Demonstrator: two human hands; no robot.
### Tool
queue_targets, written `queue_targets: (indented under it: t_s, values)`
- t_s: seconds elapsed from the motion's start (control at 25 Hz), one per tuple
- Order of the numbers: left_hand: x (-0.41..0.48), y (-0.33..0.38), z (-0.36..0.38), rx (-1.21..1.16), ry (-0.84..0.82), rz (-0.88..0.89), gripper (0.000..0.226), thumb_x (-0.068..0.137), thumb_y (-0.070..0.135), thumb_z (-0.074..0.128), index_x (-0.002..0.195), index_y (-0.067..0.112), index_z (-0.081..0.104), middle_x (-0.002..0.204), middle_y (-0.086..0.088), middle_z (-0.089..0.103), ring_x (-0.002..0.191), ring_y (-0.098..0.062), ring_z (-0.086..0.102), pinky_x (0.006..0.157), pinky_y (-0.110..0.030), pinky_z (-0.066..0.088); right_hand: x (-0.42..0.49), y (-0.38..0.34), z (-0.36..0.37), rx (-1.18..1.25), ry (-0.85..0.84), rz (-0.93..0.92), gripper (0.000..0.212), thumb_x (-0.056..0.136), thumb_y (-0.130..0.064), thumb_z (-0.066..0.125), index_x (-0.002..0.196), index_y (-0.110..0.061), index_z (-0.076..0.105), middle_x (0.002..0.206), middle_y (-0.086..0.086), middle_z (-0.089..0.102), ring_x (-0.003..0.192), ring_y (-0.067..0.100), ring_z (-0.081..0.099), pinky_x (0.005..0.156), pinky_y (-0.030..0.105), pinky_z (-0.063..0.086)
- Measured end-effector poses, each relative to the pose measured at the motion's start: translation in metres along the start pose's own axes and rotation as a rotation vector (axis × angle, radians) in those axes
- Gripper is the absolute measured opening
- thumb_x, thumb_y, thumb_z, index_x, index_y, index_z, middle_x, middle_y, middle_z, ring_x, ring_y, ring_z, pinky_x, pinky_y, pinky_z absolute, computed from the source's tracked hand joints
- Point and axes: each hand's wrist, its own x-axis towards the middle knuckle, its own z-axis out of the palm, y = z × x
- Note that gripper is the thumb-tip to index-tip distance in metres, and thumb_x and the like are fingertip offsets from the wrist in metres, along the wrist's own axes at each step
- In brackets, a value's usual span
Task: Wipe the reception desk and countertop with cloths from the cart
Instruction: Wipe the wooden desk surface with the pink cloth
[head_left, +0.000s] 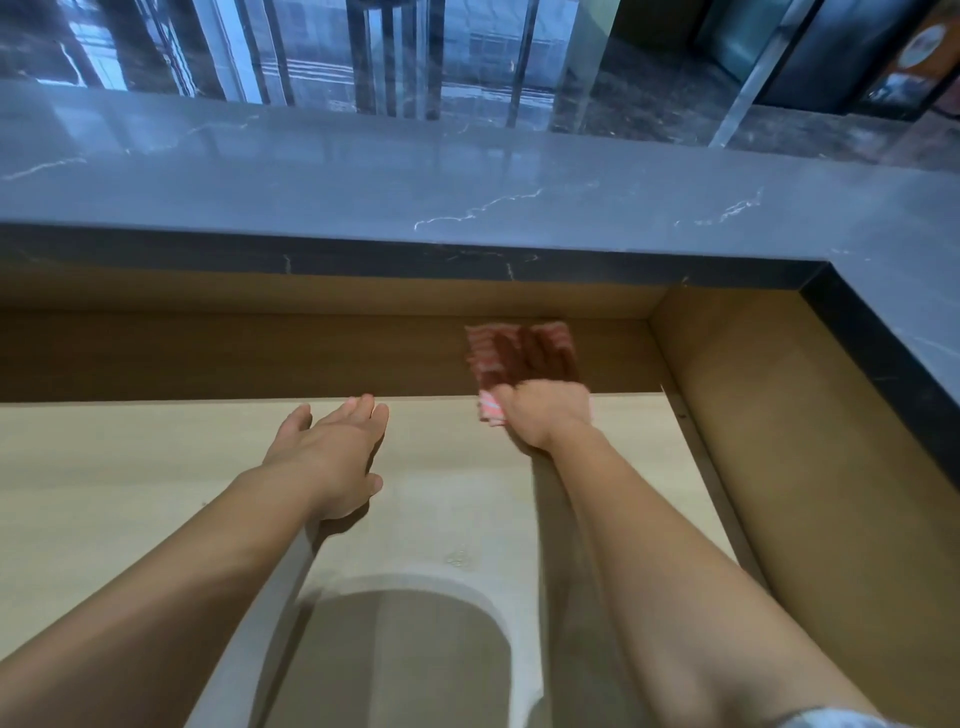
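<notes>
The fingers of our right hand (545, 415) were curled over the near edge of the cloth (522, 356), gripping it. The cloth was striped in pink and a paler tone. A bright bunched corner showed just left of the knuckles, and the rest was spread flat beyond the fingertips, where shadow turned it a deep brick red. Its outline was blurred, so we could not make out the weave. Its far edge lay close to the brown back panel (208, 353) beyond the fingers.

Our left hand (332, 457) held nothing; its fingers (363, 410) were straight and close together, palm down on the pale wood desk (130, 467), well apart from the cloth and level with our right knuckles.

Farther out past both sets of fingertips, the grey veined countertop (311, 176) ran above the desk and turned a corner to the right of our right hand, over a tan side panel (805, 415).
</notes>
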Motion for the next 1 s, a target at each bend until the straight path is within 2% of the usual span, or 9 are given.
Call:
queue_targets:
  t_s: [0.08, 0.12, 0.24, 0.36, 0.48, 0.56, 0.68, 0.8, 1.0]
  values:
    - [-0.001, 0.000, 0.000, -0.017, 0.008, 0.003, 0.075, 0.097, 0.038, 0.045, 0.154, 0.024, -0.002, 0.161, 0.006, -0.007, 0.148, -0.008, -0.004, 0.119, -0.042, -0.002, -0.010, 0.044, -0.007, -0.065, 0.015, 0.149, 0.062, 0.099, -0.050, 0.014, 0.129, -0.019, 0.060, 0.136, 0.010, 0.057, 0.124, 0.031, 0.050, 0.103, 0.040, 0.031]
    - [-0.002, 0.001, 0.000, -0.024, 0.013, 0.008, 0.074, 0.097, 0.038, 0.045, 0.154, 0.024, -0.001, 0.161, 0.006, -0.007, 0.148, -0.008, -0.004, 0.119, -0.042, -0.002, -0.015, 0.063, -0.008, -0.120, 0.049, 0.197, 0.061, 0.099, -0.046, 0.014, 0.123, -0.019, 0.062, 0.129, 0.011, 0.061, 0.118, 0.032, 0.053, 0.100, 0.040, 0.032]
    - [-0.003, 0.000, 0.000, -0.038, 0.017, 0.018, 0.074, 0.097, 0.037, 0.045, 0.153, 0.023, -0.002, 0.161, 0.006, -0.008, 0.148, -0.009, -0.005, 0.119, -0.042, -0.002, -0.029, 0.083, -0.011, -0.189, 0.107, 0.301, 0.053, 0.102, -0.042, 0.016, 0.129, -0.015, 0.053, 0.134, 0.015, 0.053, 0.123, 0.034, 0.044, 0.108, 0.042, 0.025]
    - [-0.002, 0.000, 0.000, -0.034, 0.005, 0.020, 0.075, 0.097, 0.038, 0.045, 0.154, 0.024, -0.003, 0.161, 0.006, -0.009, 0.148, -0.008, -0.006, 0.119, -0.041, -0.002, -0.036, 0.045, 0.000, -0.106, 0.154, 0.341, 0.047, 0.102, -0.040, 0.020, 0.133, -0.015, 0.047, 0.140, 0.015, 0.045, 0.132, 0.034, 0.032, 0.116, 0.046, 0.015]
    - [-0.001, 0.001, -0.001, -0.014, -0.009, 0.013, 0.074, 0.098, 0.037, 0.044, 0.154, 0.024, -0.003, 0.161, 0.006, -0.010, 0.148, -0.008, -0.006, 0.120, -0.040, -0.002, -0.047, -0.018, 0.022, -0.049, 0.202, 0.233, 0.048, 0.102, -0.041, 0.019, 0.140, -0.019, 0.039, 0.147, 0.014, 0.036, 0.141, 0.034, 0.022, 0.118, 0.049, 0.006]
    - [0.002, 0.002, 0.001, 0.009, -0.013, 0.005, 0.072, 0.098, 0.037, 0.043, 0.153, 0.023, 0.000, 0.161, 0.005, -0.008, 0.148, -0.008, -0.005, 0.120, -0.041, -0.001, -0.058, -0.064, 0.034, -0.011, 0.163, 0.093, 0.054, 0.103, -0.043, 0.015, 0.152, -0.021, 0.020, 0.159, 0.013, 0.019, 0.148, 0.032, 0.007, 0.118, 0.049, -0.006]
    - [0.006, 0.002, 0.003, 0.014, -0.006, -0.006, 0.060, 0.096, 0.034, 0.043, 0.150, 0.024, 0.019, 0.162, 0.005, 0.000, 0.148, -0.009, -0.003, 0.119, -0.043, 0.001, -0.073, -0.104, 0.045, -0.003, 0.121, -0.129, 0.058, 0.103, -0.047, 0.014, 0.155, -0.026, 0.003, 0.163, 0.007, 0.002, 0.150, 0.029, -0.008, 0.117, 0.047, -0.013]
    - [0.005, 0.005, 0.003, 0.026, -0.028, -0.028, 0.067, 0.097, 0.034, 0.043, 0.153, 0.023, 0.009, 0.162, 0.003, -0.005, 0.148, -0.010, -0.004, 0.119, -0.043, 0.000, -0.070, -0.078, 0.040, -0.018, 0.109, -0.198, 0.057, 0.102, -0.049, 0.014, 0.155, -0.030, 0.002, 0.164, 0.002, 0.000, 0.150, 0.024, -0.008, 0.120, 0.044, -0.009]
    - [0.002, 0.010, 0.001, 0.035, -0.040, -0.054, 0.073, 0.098, 0.032, 0.042, 0.154, 0.021, -0.004, 0.161, 0.002, -0.010, 0.148, -0.010, -0.006, 0.119, -0.042, -0.002, -0.070, 0.030, 0.029, -0.073, 0.200, -0.038, 0.060, 0.099, -0.050, 0.012, 0.155, -0.028, 0.011, 0.162, 0.005, 0.012, 0.150, 0.021, 0.004, 0.120, 0.043, 0.004]
